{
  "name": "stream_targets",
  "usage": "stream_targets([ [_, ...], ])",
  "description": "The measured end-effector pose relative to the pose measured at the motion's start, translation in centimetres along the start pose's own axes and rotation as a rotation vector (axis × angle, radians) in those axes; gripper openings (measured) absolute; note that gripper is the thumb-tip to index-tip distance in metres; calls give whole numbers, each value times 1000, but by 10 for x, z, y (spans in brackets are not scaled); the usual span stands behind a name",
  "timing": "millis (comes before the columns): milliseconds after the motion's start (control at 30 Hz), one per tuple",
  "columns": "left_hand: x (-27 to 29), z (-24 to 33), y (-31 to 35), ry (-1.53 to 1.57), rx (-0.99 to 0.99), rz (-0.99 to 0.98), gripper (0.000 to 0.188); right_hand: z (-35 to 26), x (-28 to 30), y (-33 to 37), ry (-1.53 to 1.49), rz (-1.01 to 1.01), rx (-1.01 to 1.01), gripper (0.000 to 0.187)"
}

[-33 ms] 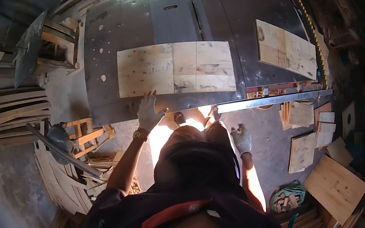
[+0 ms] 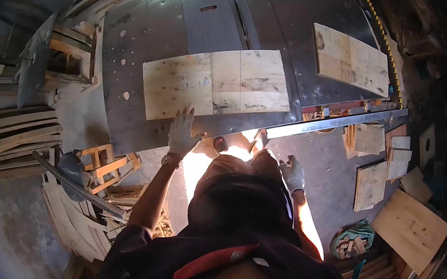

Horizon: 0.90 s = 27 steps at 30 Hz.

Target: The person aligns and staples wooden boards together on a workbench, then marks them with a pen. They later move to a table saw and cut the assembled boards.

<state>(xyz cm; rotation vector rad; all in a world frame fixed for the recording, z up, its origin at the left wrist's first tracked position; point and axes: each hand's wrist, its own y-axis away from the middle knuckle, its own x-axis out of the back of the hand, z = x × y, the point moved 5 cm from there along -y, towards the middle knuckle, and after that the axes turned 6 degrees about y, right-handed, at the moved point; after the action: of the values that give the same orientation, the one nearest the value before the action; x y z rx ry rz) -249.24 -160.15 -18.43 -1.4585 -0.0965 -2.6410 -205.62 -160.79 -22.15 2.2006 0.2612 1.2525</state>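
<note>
A pale wooden board (image 2: pixel 220 86), made of joined pieces with handwriting on it, lies flat on a dark metal-topped table (image 2: pixel 121 117). My left hand (image 2: pixel 182 135), in a light glove with a watch at the wrist, reaches the table's near edge. Its fingers are spread and their tips meet the board's near edge; whether they press on it I cannot tell. Beside my right thigh hangs my gloved right hand (image 2: pixel 292 175), fingers loosely bent and apart, holding nothing. Beyond the board, a grey insert plate (image 2: pixel 206 26) with a long narrow slot is set into the tabletop.
Another wooden board (image 2: pixel 350 60) rests at the table's far right. A metal rail (image 2: pixel 337 122) runs along the right front edge. Stacked curved wood strips (image 2: pixel 10 141) stand on the left. At right are plywood pieces (image 2: pixel 411 230) and a green sack of offcuts (image 2: pixel 353 242).
My left hand has shifted very slightly forward onto the board's near edge. My right hand has moved a little lower and its fingers bend more. The boards have not moved.
</note>
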Motion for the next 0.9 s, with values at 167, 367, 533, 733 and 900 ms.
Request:
stream_targets([
  [167, -26, -24, -66, -155, -106, -220, 97, -17, -49, 1, 85, -141, 107, 60],
  [367, -55, -17, -92, -289, -209, -130, 98, -6, -108, -83, -48, -51, 215, 45],
  [533, -63, -9, -99, -363, -179, -87, 90, -22, -172, -160, 3, 117, 537, 32],
  [733, -65, -19, -97, -336, -261, -34, 87, -3, -231, -206, 86, -16, 172, 32],
  [900, -70, -26, -93, -397, -286, -36, 88, 1, -270, -199, 57, -23, 48, 32],
])
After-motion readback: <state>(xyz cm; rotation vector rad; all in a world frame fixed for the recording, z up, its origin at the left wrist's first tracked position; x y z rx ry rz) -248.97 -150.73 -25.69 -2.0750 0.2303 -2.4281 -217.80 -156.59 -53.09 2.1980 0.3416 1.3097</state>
